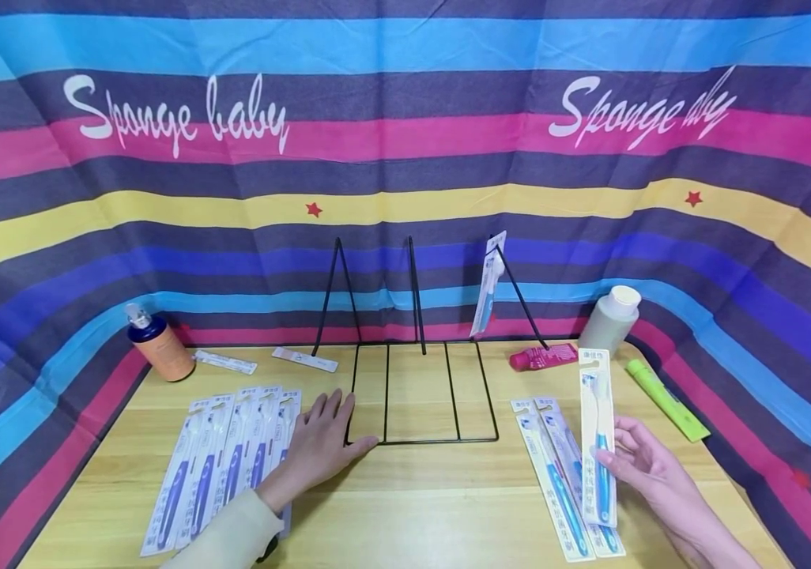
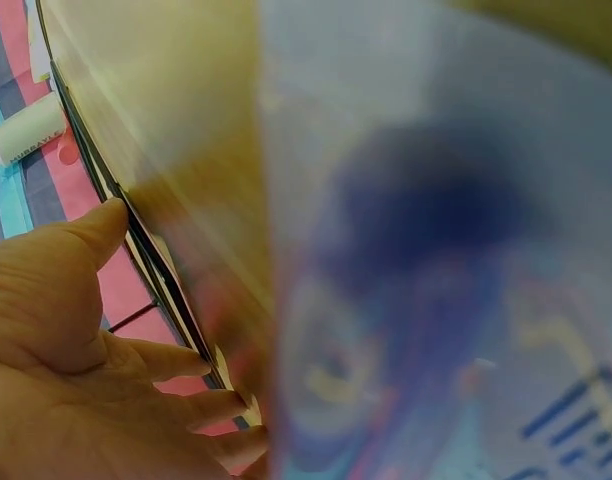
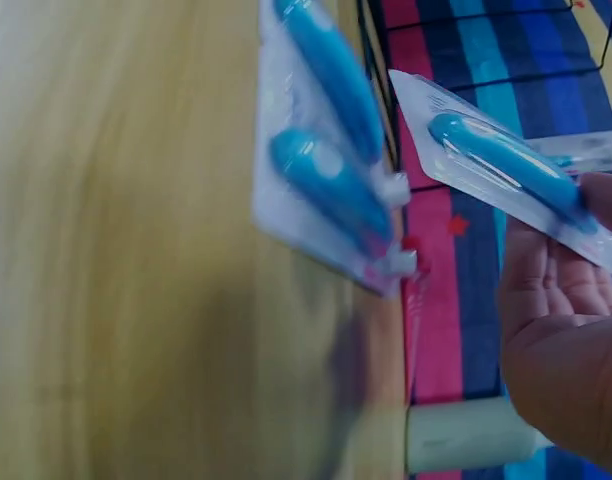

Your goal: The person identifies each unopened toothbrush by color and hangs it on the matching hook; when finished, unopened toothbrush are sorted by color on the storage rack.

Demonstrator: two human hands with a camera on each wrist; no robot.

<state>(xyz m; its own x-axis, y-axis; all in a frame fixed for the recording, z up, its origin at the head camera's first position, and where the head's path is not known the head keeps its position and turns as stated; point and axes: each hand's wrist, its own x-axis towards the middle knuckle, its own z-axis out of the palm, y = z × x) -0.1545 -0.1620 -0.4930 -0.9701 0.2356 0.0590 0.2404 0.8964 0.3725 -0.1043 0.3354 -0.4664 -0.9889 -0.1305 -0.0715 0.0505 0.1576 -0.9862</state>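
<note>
My right hand (image 1: 650, 466) pinches a packaged blue toothbrush (image 1: 596, 427) between thumb and fingers, raised above the table. Under and beside it lie two more blue toothbrush packs (image 1: 548, 478), partly overlapping. At the front left corner of a black wire rack (image 1: 441, 441), my left hand (image 1: 323, 442) rests with its fingers extended. One blue toothbrush pack (image 1: 488, 284) hangs from the rack's right upright. Several purple toothbrush packs (image 1: 195, 474) lie fanned out left of my left hand, some partly hidden by that arm. In the left wrist view, a blurred pack (image 2: 446, 300) fills the right side.
Toward the back left stand an orange-and-blue pump bottle (image 1: 162, 348) and two small flat packets, one a white packet (image 1: 226, 362). A pink tube (image 1: 548, 357), a white-capped bottle (image 1: 612, 320) and a green tube (image 1: 669, 399) are at the right. Striped cloth (image 1: 405, 142) surrounds the table.
</note>
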